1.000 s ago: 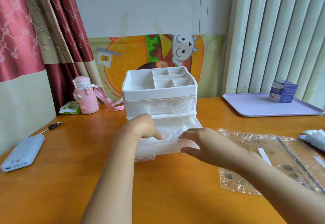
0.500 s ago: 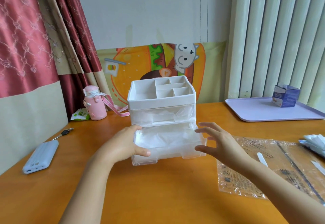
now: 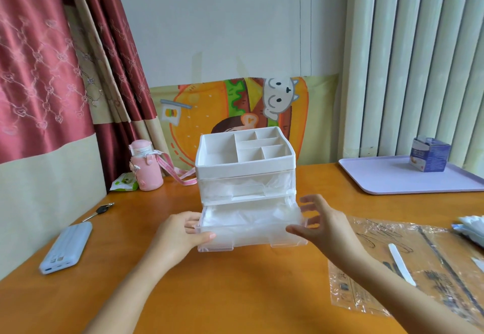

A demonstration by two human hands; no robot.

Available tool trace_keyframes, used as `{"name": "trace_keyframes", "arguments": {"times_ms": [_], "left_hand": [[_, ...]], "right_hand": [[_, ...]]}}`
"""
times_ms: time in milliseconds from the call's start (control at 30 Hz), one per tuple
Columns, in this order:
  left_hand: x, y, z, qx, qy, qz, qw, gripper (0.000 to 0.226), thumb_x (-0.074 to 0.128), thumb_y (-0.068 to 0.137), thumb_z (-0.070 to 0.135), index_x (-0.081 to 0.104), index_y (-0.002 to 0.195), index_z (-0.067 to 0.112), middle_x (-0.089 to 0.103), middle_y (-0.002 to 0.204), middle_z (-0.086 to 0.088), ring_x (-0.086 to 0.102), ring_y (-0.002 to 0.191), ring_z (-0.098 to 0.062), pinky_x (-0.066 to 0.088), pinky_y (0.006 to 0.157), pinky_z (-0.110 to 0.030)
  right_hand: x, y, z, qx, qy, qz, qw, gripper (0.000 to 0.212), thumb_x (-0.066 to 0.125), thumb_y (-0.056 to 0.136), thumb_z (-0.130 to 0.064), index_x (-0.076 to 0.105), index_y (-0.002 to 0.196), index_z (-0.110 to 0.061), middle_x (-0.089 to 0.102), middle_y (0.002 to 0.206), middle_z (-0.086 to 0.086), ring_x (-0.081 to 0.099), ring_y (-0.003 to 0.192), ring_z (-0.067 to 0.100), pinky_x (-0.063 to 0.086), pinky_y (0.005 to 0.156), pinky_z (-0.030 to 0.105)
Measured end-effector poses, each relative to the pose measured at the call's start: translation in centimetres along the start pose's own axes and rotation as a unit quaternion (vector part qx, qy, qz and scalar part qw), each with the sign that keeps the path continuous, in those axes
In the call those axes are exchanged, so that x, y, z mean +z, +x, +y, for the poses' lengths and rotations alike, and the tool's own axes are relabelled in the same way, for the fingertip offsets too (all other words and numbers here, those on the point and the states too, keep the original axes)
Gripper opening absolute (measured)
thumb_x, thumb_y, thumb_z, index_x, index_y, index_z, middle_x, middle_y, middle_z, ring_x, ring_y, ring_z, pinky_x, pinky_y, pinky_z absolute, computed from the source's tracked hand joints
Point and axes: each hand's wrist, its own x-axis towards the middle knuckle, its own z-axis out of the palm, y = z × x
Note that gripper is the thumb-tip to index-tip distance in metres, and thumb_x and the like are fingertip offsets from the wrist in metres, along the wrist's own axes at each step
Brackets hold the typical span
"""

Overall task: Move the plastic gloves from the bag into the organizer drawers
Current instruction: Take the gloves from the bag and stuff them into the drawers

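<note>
Between the left hand (image 3: pixel 180 236) and right hand (image 3: pixel 324 229), the lower drawer (image 3: pixel 251 240) is showing clear glossy plastic over crinkly film (the plastic gloves (image 3: pixel 248 215)). Beneath them the table (image 3: pixel 235 294) is gleaming as smooth wood; right of them the bag (image 3: pixel 432 268) is glinting, wrinkled.

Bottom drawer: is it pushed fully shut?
No, the bottom drawer juts out past the organizer front, with the left hand gripping its corner.

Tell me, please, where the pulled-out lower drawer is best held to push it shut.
Take the lower drawer by its two front corners, hands coming from either side: it is wide and shallow, so an even push likely keeps it straight. The left hand holds the left corner; the right hand hovers open beside the right.
</note>
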Motion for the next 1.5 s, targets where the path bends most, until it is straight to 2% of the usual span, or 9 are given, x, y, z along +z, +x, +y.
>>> {"name": "trace_keyframes", "arguments": {"times_ms": [167, 267, 367, 500, 600, 767, 900, 1333, 1500], "left_hand": [[0.1, 1.9, -2.3, -0.029, 0.034, -0.086, 0.995, 0.126, 0.088, 0.059, 0.046, 0.01, 0.154, 0.021, 0.026, 0.157, 0.002, 0.037, 0.137, -0.016, 0.037, 0.109, -0.034], [0.7, 3.5, -2.9, -0.013, 0.024, -0.168, 0.985, 0.14, 0.089, 0.052, 0.053, -0.003, 0.155, 0.025, 0.014, 0.158, 0.011, 0.019, 0.146, -0.014, 0.023, 0.117, -0.034], [1.3, 5.0, -3.6, 0.023, -0.081, -0.212, 0.974, 0.129, 0.093, 0.046, 0.053, 0.017, 0.15, 0.037, 0.043, 0.145, 0.019, 0.045, 0.132, -0.006, 0.038, 0.111, -0.036], [1.7, 6.0, -4.1, 0.01, -0.132, -0.168, 0.977, 0.109, 0.092, 0.042, 0.056, 0.042, 0.135, 0.027, 0.065, 0.118, 0.007, 0.065, 0.093, -0.007, 0.054, 0.081, -0.028], [1.6, 6.7, -4.2, 0.022, -0.091, -0.101, 0.991, 0.091, 0.088, 0.047, 0.06, 0.051, 0.122, 0.026, 0.059, 0.121, 0.017, 0.056, 0.109, -0.006, 0.048, 0.093, -0.03], [1.5, 7.7, -4.8, 0.043, -0.132, -0.03, 0.99, 0.038, 0.083, 0.069, 0.029, 0.061, 0.099, 0.032, 0.068, 0.099, 0.015, 0.064, 0.094, -0.002, 0.05, 0.083, -0.022], [1.5, 8.6, -5.6, 0.042, -0.14, -0.027, 0.989, 0.046, 0.085, 0.063, 0.039, 0.067, 0.098, 0.015, 0.074, 0.093, 0.001, 0.069, 0.087, -0.011, 0.055, 0.086, -0.036], [1.9, 7.3, -4.9, 0.031, -0.101, 0.01, 0.994, 0.03, 0.076, 0.08, 0.03, 0.063, 0.105, 0.019, 0.068, 0.102, 0.007, 0.064, 0.094, -0.009, 0.046, 0.077, -0.022], [1.6, 4.7, -2.7, -0.036, 0.104, -0.009, 0.994, 0.037, 0.065, 0.088, 0.042, 0.07, 0.081, 0.006, 0.07, 0.077, -0.003, 0.067, 0.073, -0.02, 0.054, 0.071, -0.036]], "right_hand": [[-0.6, 2.7, 1.7, 0.063, 0.006, -0.132, 0.989, 0.129, 0.081, 0.052, -0.055, 0.007, 0.153, -0.02, 0.026, 0.155, -0.002, 0.047, 0.128, 0.015, 0.047, 0.096, 0.03], [-1.1, 4.7, 3.1, 0.07, 0.085, -0.222, 0.969, 0.133, 0.083, 0.055, -0.053, -0.003, 0.153, -0.025, 0.008, 0.16, -0.004, 0.021, 0.144, 0.014, 0.03, 0.114, 0.039], [-0.9, 6.2, 3.6, 0.019, 0.141, -0.279, 0.95, 0.116, 0.083, 0.066, -0.048, 0.004, 0.151, -0.04, 0.013, 0.158, -0.017, 0.018, 0.145, 0.01, 0.024, 0.117, 0.04], [0.3, 6.9, 2.9, -0.006, 0.155, -0.264, 0.952, 0.076, 0.081, 0.074, -0.031, 0.039, 0.135, -0.046, 0.054, 0.131, -0.024, 0.047, 0.125, -0.001, 0.046, 0.097, 0.022], [1.1, 7.5, 3.8, 0.015, 0.149, -0.193, 0.97, 0.063, 0.083, 0.066, -0.036, 0.053, 0.121, -0.036, 0.063, 0.118, -0.017, 0.056, 0.114, 0.003, 0.051, 0.09, 0.022], [1.6, 8.2, 4.8, 0.031, 0.118, -0.107, 0.987, 0.053, 0.081, 0.055, -0.046, 0.065, 0.102, -0.023, 0.071, 0.1, -0.008, 0.066, 0.096, 0.01, 0.055, 0.084, 0.029], [2.0, 8.3, 4.5, 0.037, 0.107, -0.074, 0.991, 0.047, 0.081, 0.055, -0.042, 0.068, 0.093, -0.016, 0.073, 0.089, -0.004, 0.069, 0.085, 0.008, 0.056, 0.077, 0.025], [2.1, 7.5, 3.2, 0.069, 0.036, -0.059, 0.995, 0.031, 0.084, 0.068, -0.033, 0.066, 0.089, -0.019, 0.071, 0.093, -0.004, 0.066, 0.089, 0.012, 0.056, 0.081, 0.035], [0.7, 5.7, 2.3, 0.088, 0.014, -0.066, 0.994, 0.042, 0.078, 0.076, -0.036, 0.061, 0.11, -0.019, 0.064, 0.103, -0.007, 0.063, 0.093, 0.012, 0.054, 0.076, 0.03]]}}
